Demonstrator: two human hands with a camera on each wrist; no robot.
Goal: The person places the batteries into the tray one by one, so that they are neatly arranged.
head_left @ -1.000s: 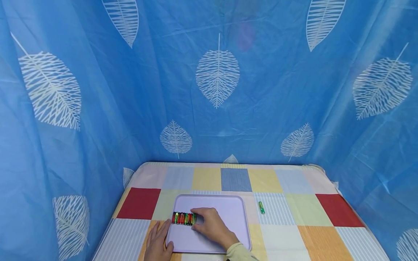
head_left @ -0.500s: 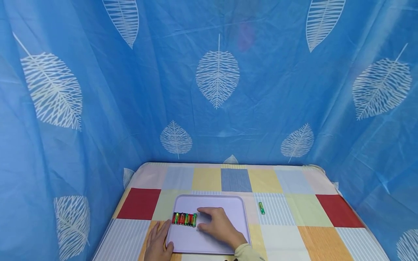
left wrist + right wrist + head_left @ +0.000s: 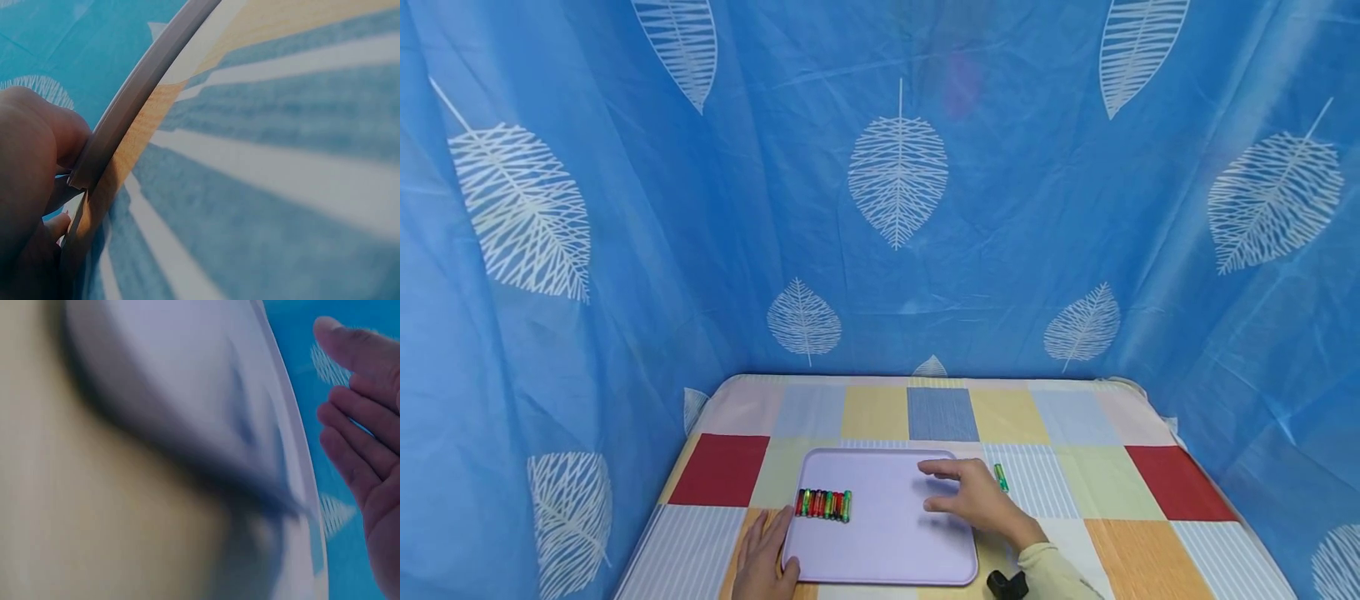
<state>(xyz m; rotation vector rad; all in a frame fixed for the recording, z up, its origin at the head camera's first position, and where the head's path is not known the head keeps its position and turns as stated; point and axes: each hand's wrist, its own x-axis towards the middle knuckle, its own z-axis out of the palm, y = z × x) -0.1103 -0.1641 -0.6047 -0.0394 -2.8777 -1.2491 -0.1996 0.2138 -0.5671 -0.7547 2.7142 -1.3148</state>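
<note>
A lilac tray (image 3: 887, 550) lies on the patchwork cloth. Along its left side is a row of red and green batteries (image 3: 824, 505), placed side by side. My left hand (image 3: 764, 557) rests against the tray's front left corner, its fingers extended along the left edge; the left wrist view has the hand touching the tray rim (image 3: 125, 109). Above the tray's right side is my right hand (image 3: 977, 496), thumb and fingers spread apart and holding nothing. Its extended fingers also appear in the right wrist view. A single green battery (image 3: 1001, 477) lies on the cloth just beyond that hand.
Blue curtains (image 3: 895, 317) with white leaf prints enclose the table at the back and both sides. The patchwork tablecloth (image 3: 1120, 550) extends to the right of the tray. A small black object (image 3: 1007, 585) is beside the right sleeve.
My right hand has let go at the right end of the battery row and moved right, to the tray's right edge near the lone battery. The left hand stays in place.
</note>
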